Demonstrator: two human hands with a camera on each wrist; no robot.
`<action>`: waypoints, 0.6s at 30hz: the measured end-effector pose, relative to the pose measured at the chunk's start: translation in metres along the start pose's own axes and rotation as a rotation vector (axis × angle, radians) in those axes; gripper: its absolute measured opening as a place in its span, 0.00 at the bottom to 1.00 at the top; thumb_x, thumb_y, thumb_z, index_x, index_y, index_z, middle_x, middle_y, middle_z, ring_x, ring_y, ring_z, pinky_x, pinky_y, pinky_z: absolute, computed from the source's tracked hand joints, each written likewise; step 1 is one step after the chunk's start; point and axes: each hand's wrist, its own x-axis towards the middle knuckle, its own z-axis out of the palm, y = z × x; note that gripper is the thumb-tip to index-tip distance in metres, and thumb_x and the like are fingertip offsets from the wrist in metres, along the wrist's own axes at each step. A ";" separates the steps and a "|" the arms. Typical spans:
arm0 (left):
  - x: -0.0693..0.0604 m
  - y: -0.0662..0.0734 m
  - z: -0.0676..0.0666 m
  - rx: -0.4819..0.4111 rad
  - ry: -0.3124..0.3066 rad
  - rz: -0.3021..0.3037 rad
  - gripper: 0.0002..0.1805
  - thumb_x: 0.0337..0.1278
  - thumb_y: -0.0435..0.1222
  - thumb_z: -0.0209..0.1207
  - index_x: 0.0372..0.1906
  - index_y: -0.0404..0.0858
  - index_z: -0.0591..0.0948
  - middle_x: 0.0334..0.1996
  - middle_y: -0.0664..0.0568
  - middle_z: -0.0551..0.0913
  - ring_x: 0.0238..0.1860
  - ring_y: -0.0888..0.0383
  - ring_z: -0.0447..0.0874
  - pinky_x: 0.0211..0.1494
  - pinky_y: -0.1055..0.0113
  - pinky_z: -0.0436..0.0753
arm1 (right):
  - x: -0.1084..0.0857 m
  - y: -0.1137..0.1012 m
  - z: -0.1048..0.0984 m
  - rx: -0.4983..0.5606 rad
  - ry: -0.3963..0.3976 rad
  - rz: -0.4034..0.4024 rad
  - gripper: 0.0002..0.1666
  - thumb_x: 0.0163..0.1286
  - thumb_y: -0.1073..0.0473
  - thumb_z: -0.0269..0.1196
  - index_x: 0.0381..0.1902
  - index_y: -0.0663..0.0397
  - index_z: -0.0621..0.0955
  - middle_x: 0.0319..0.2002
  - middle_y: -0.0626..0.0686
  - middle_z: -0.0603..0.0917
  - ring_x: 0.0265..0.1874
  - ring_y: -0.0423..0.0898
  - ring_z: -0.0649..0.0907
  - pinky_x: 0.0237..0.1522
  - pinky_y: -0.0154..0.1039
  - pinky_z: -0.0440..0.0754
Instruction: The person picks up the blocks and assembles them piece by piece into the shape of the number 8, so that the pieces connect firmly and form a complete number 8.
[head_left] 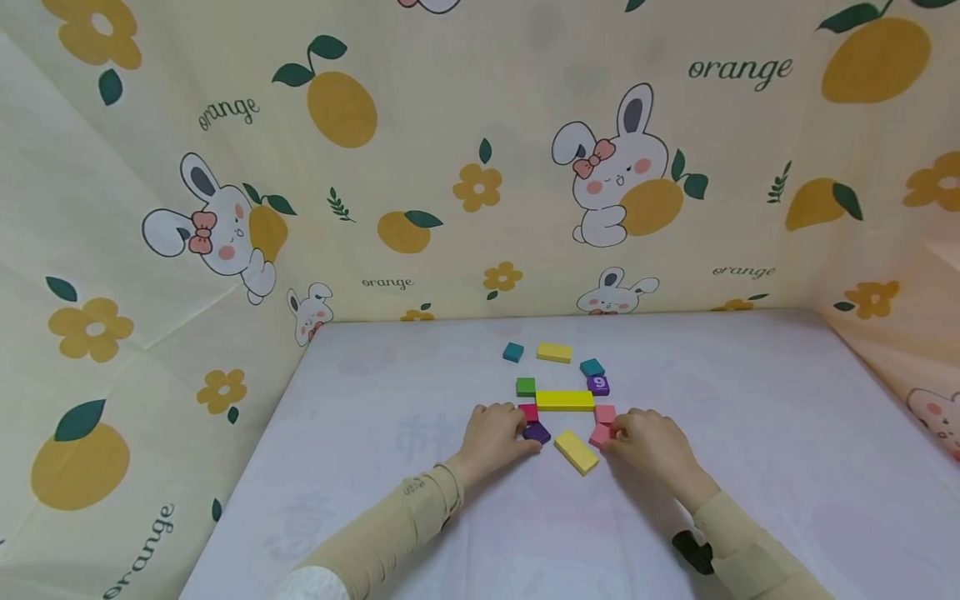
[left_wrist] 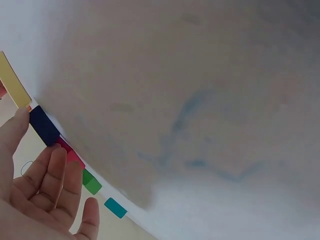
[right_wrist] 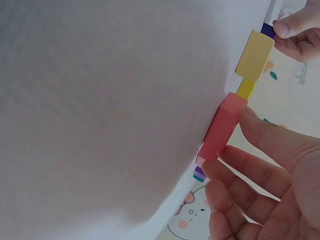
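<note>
Between thumb and forefinger, my left hand (head_left: pixel 491 437) pinches a dark purple block (head_left: pixel 536 432) lying tilted on the table; the left wrist view shows the same purple block (left_wrist: pixel 44 126). Just behind it is a crimson block (head_left: pixel 528 412). My right hand (head_left: pixel 651 446) holds a pink block (head_left: pixel 600 436) by its ends, thumb at one end and forefinger at the other, as the right wrist view shows on that pink block (right_wrist: pixel 225 120). A second pink block (head_left: pixel 604 413) sits directly behind. Between the hands lies a slanted pale yellow block (head_left: pixel 576 452).
Farther back, a long yellow block (head_left: pixel 565 401) spans the middle, with a green block (head_left: pixel 526 387) at its left and a purple block marked 9 (head_left: pixel 597 385) at its right. Teal blocks (head_left: pixel 513 352) and another pale yellow block (head_left: pixel 554 352) lie behind. A patterned cloth (head_left: pixel 420 100) hangs beyond the table.
</note>
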 end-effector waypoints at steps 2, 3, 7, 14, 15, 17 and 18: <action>0.000 0.000 0.000 -0.001 -0.003 -0.001 0.20 0.43 0.59 0.64 0.26 0.47 0.78 0.21 0.61 0.74 0.26 0.64 0.68 0.36 0.68 0.64 | 0.000 0.000 0.000 -0.004 -0.003 0.002 0.14 0.54 0.54 0.69 0.35 0.56 0.85 0.22 0.49 0.78 0.22 0.44 0.71 0.28 0.36 0.70; 0.000 0.000 0.000 -0.002 -0.005 -0.001 0.20 0.44 0.59 0.64 0.26 0.47 0.78 0.21 0.61 0.74 0.26 0.64 0.68 0.36 0.68 0.64 | 0.000 0.000 0.000 -0.005 -0.002 0.002 0.14 0.54 0.53 0.69 0.35 0.57 0.85 0.21 0.49 0.77 0.22 0.44 0.70 0.27 0.36 0.69; -0.001 0.000 0.000 -0.009 -0.011 -0.006 0.20 0.43 0.59 0.64 0.26 0.47 0.79 0.21 0.61 0.74 0.26 0.63 0.68 0.37 0.67 0.65 | -0.001 -0.002 -0.001 0.001 0.016 -0.016 0.15 0.56 0.52 0.68 0.37 0.55 0.85 0.22 0.47 0.77 0.23 0.43 0.71 0.27 0.35 0.69; -0.003 -0.001 -0.003 -0.016 -0.009 -0.008 0.20 0.43 0.59 0.64 0.28 0.47 0.80 0.22 0.61 0.76 0.26 0.63 0.69 0.36 0.67 0.66 | 0.002 -0.011 0.002 0.026 0.028 -0.109 0.13 0.53 0.47 0.69 0.32 0.48 0.86 0.25 0.43 0.81 0.28 0.42 0.73 0.32 0.36 0.71; -0.003 -0.001 -0.003 -0.017 -0.010 -0.007 0.20 0.43 0.58 0.64 0.28 0.47 0.80 0.22 0.61 0.76 0.26 0.64 0.69 0.37 0.67 0.66 | 0.003 -0.012 0.004 0.024 0.017 -0.122 0.14 0.52 0.47 0.70 0.32 0.48 0.86 0.26 0.43 0.82 0.28 0.41 0.73 0.33 0.36 0.71; -0.003 -0.001 -0.003 -0.015 -0.010 -0.004 0.20 0.44 0.58 0.64 0.28 0.47 0.80 0.23 0.61 0.77 0.26 0.64 0.70 0.37 0.67 0.66 | 0.003 -0.015 0.006 0.010 -0.005 -0.149 0.16 0.51 0.45 0.70 0.33 0.48 0.86 0.28 0.43 0.83 0.29 0.41 0.74 0.35 0.37 0.72; -0.003 -0.001 -0.003 -0.015 -0.010 -0.003 0.19 0.44 0.58 0.64 0.29 0.47 0.81 0.23 0.61 0.77 0.26 0.64 0.70 0.37 0.67 0.67 | 0.003 -0.016 0.007 0.001 -0.015 -0.163 0.17 0.50 0.45 0.71 0.33 0.48 0.87 0.29 0.43 0.83 0.30 0.40 0.74 0.35 0.37 0.73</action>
